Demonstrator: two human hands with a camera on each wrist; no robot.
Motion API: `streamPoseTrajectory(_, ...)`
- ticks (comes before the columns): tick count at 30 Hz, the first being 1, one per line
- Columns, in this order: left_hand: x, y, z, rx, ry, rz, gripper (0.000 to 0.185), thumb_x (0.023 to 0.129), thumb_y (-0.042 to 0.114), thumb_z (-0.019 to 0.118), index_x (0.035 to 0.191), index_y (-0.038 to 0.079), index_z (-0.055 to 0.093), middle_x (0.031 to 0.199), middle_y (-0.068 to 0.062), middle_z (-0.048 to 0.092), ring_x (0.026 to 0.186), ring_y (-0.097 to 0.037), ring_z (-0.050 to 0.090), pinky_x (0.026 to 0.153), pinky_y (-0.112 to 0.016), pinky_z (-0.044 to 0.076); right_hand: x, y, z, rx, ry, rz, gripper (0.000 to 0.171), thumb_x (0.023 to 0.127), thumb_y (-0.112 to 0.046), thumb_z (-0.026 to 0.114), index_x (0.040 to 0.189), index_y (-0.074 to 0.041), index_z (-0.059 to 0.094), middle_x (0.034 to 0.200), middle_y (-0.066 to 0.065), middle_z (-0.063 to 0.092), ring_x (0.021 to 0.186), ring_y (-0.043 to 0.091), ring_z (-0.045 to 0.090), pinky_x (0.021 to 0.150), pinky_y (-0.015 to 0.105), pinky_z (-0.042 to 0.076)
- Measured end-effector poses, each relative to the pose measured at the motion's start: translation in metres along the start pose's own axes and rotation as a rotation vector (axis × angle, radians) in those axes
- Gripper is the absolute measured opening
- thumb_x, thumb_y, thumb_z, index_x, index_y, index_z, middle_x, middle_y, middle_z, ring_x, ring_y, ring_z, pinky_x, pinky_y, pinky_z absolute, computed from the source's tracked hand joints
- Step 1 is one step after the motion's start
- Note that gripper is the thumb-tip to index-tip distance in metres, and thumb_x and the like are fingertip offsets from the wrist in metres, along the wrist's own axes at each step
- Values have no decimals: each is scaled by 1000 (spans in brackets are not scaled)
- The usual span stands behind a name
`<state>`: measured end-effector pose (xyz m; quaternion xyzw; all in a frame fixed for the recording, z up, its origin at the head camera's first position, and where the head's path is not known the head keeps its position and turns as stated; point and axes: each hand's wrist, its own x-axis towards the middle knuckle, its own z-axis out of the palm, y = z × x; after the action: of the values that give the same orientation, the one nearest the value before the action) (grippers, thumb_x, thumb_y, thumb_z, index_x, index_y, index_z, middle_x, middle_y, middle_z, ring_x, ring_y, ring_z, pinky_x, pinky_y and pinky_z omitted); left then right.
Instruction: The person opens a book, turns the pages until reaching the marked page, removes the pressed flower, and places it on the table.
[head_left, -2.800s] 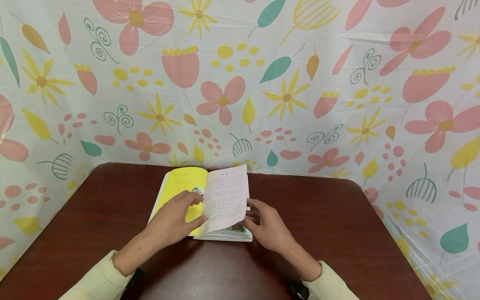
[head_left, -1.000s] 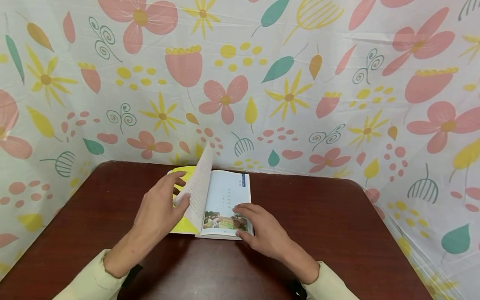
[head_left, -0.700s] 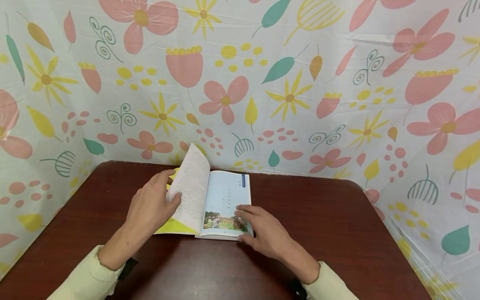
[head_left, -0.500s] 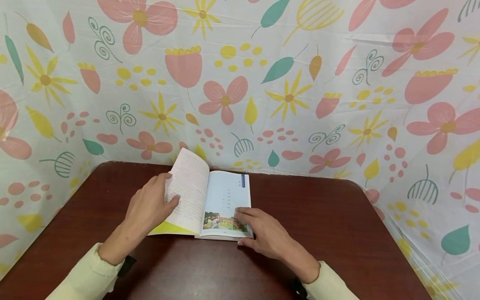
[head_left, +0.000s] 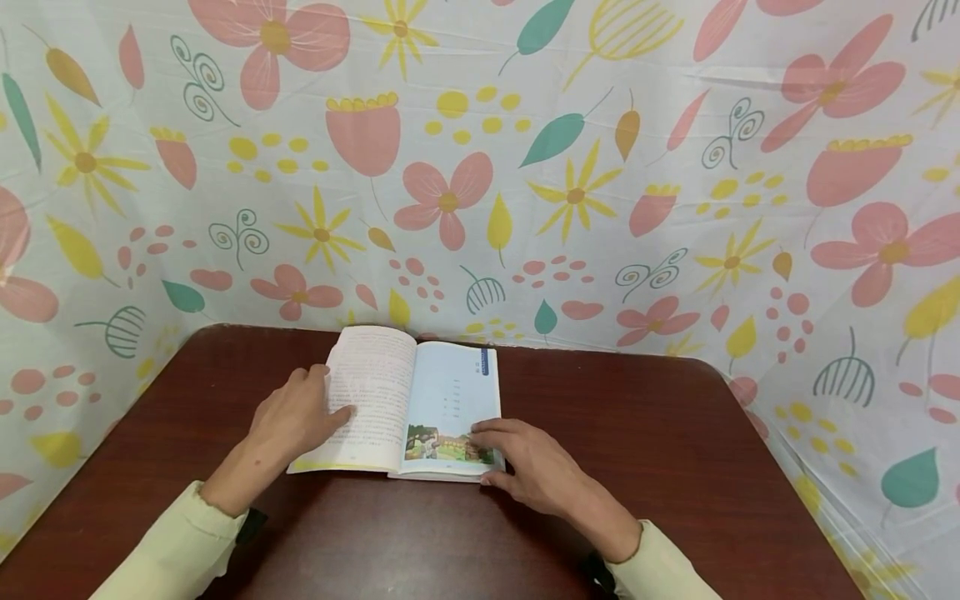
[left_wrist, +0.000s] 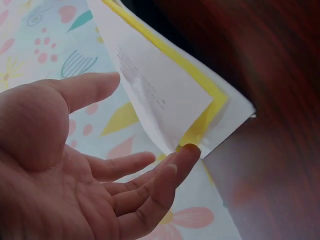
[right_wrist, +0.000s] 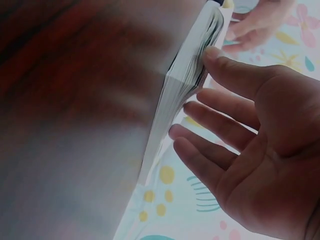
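An open book [head_left: 450, 375] lies on the table in the head view. Its right page has a pale blue ground with a picture along the bottom; the left page [head_left: 367, 400] is white with dense print. At that page's outer edge is my left hand [head_left: 288, 425], fingers loosely bent and thumb over the paper. The left wrist view shows a yellow sheet [left_wrist: 202, 125] under the white page, with the fingertips close to its corner. My right hand [head_left: 536, 467] rests with relaxed fingers on the right page's lower outer corner. Its thumb lies by the page block [right_wrist: 172, 100] in the right wrist view.
The dark reddish-brown table [head_left: 637, 417] reaches back to a white cloth [head_left: 480, 167] printed with flowers and leaves, which hangs behind and at both sides. Pale sleeves [head_left: 172, 542] cover both forearms.
The white page has turned over from right to left and come down on the yellow one, uncovering the blue page. My left hand has moved left with it; the right hand has settled on the blue page.
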<state>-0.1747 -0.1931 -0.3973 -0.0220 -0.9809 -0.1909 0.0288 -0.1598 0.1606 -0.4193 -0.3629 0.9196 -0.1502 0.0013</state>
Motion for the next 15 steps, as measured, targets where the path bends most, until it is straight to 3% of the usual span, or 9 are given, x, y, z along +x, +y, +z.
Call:
streamPoseTrajectory(6, 1, -2, 6, 27, -37, 7, 76, 92, 34, 80, 139, -19, 51, 120, -36, 59, 89, -41, 66, 73, -56, 57, 0, 1, -4, 25, -13, -28, 34, 96, -17, 81, 129, -11, 76, 139, 3, 68, 129, 18, 64, 103, 40, 55)
streamPoseTrajectory(15, 0, -3, 8, 44, -60, 18, 72, 92, 32, 81, 137, -18, 54, 112, -31, 59, 80, -34, 63, 67, -52, 55, 0, 3, -5, 38, 12, -113, 21, 99, -3, 73, 117, -10, 80, 130, 2, 72, 122, 15, 67, 100, 35, 57)
